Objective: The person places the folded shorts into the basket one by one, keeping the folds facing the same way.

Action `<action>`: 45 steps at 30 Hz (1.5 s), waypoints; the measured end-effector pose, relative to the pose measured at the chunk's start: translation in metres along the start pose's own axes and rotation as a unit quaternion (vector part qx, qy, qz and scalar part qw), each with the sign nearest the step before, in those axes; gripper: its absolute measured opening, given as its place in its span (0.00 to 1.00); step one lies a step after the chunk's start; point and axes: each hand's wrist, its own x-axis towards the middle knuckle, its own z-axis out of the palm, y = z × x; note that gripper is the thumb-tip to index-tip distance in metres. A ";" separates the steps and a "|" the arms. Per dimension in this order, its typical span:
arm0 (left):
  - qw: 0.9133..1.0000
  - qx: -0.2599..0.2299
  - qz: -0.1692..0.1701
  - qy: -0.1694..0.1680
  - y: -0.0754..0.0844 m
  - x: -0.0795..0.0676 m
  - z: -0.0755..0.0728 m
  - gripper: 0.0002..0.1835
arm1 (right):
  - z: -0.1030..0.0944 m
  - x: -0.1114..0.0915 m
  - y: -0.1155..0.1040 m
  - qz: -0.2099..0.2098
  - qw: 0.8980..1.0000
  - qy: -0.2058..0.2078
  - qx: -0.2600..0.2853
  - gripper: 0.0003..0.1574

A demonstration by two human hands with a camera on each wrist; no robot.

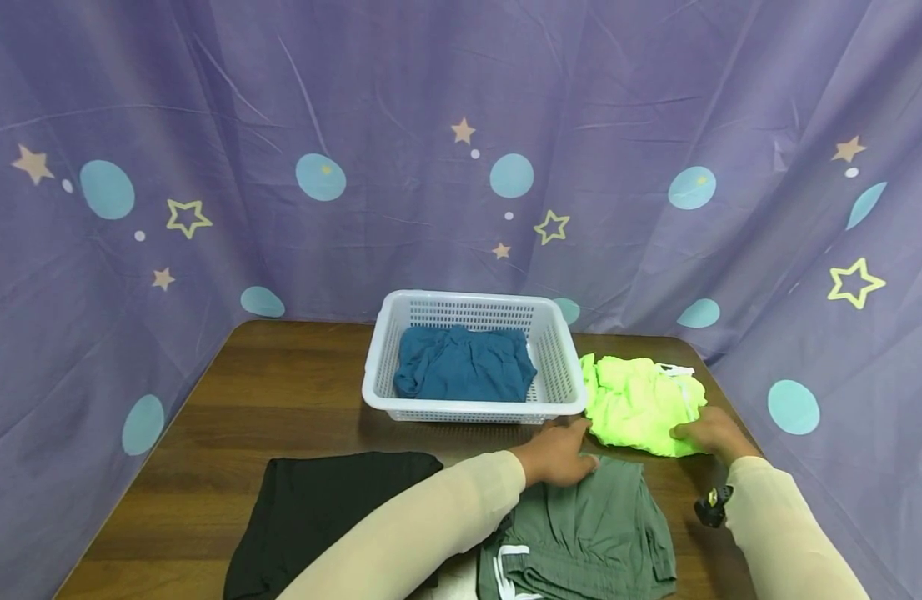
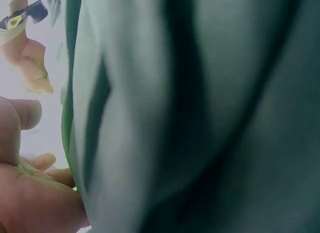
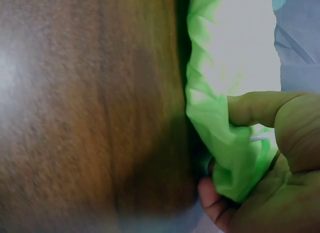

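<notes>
A crumpled neon-yellow garment point(image 1: 641, 404) with white bits at its far edge lies on the right of the table, beside the basket. My right hand point(image 1: 712, 433) pinches its near right edge; in the right wrist view the thumb point(image 3: 252, 108) is on top and the fingers go underneath the cloth. My left hand point(image 1: 557, 454) reaches over the far end of the dark green shorts point(image 1: 588, 525), near the neon garment's left side. Thumb and fingers stand apart in the left wrist view, where blurred green cloth point(image 2: 150, 113) hides much.
A white perforated basket point(image 1: 472, 408) at the back middle holds a folded blue garment point(image 1: 464, 364). Black cloth point(image 1: 326, 500) lies at the front left, partly under my left forearm. A purple curtain point(image 1: 431, 125) hangs behind and beside the wooden table point(image 1: 281, 383).
</notes>
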 end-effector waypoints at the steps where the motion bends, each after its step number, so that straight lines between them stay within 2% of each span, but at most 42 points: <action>1: 1.000 -0.001 0.002 0.002 0.000 0.000 0.000 0.34 | 0.002 0.000 0.000 -0.007 1.000 0.005 0.003 0.53; 5: 1.000 -0.004 0.014 0.011 0.000 -0.001 0.000 0.34 | 0.007 0.002 -0.004 -0.034 0.999 0.016 0.007 0.51; 11: 0.999 -0.006 0.022 0.026 -0.002 0.000 0.002 0.33 | 0.014 0.004 -0.012 -0.045 0.999 0.002 0.024 0.53; 18: 0.999 -0.025 0.034 0.022 -0.002 -0.001 0.004 0.39 | 0.022 0.004 -0.019 -0.069 0.997 0.002 0.021 0.54; 22: 0.998 -0.017 0.055 0.012 -0.001 -0.003 0.002 0.31 | 0.024 0.003 -0.021 -0.064 0.997 0.001 0.048 0.53; 25: 0.999 -0.005 0.050 0.014 0.000 -0.004 0.002 0.26 | 0.023 0.002 -0.023 -0.060 0.996 -0.001 0.065 0.52; 28: 0.999 -0.006 0.042 0.023 0.000 -0.002 0.002 0.26 | 0.023 0.001 -0.025 -0.060 0.995 -0.003 0.079 0.52; 34: 0.995 -0.064 0.065 0.032 -0.002 0.004 0.004 0.29 | 0.023 0.000 -0.026 -0.068 0.993 -0.006 0.093 0.50; 39: 0.993 -0.111 0.042 0.027 0.001 0.004 0.003 0.30 | 0.025 0.000 -0.026 -0.057 0.990 -0.019 0.128 0.50; 42: 0.986 -0.165 0.023 0.028 0.001 0.004 0.003 0.31 | 0.025 0.000 -0.025 -0.047 0.987 -0.031 0.152 0.51; 45: 0.972 -0.231 -0.004 0.030 0.001 0.005 0.005 0.33 | 0.026 0.000 -0.025 -0.049 0.983 -0.036 0.173 0.52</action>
